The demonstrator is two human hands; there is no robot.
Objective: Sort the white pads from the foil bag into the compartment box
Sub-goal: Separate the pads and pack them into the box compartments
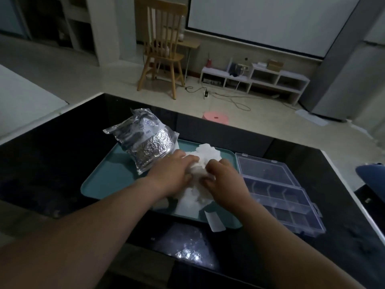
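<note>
**Both hands in the pile of pads on the tray**

A person reaches both bare arms forward over a black table (52, 163). On it lies a teal tray (110, 176), and a heap of white pads (206, 155) sits in the tray's right half. The left hand (173, 174) lies on the left side of the heap, knuckles up, its fingers curled down into the pads. The right hand (223, 180) meets it from the right, fingers bent and pinching at the same clump. The two hands are close together, with pads between them.

The foil bag (143, 140) lies crumpled on the far left part of the tray, its far end reaching past the tray's rim, and its near end is next to the left hand. One loose pad (215, 221) rests across the tray's near rim, apart from the heap.

The compartment box (277, 192), clear plastic, sits on the table just beside the tray's right edge. Its lid is open and lies on the far side, and the divided half is nearer the person.

Beyond the table are a wooden chair (164, 49), a pink stool (215, 117), a low white shelf (256, 78) and a large pale screen (270, 21) on the wall.
</note>
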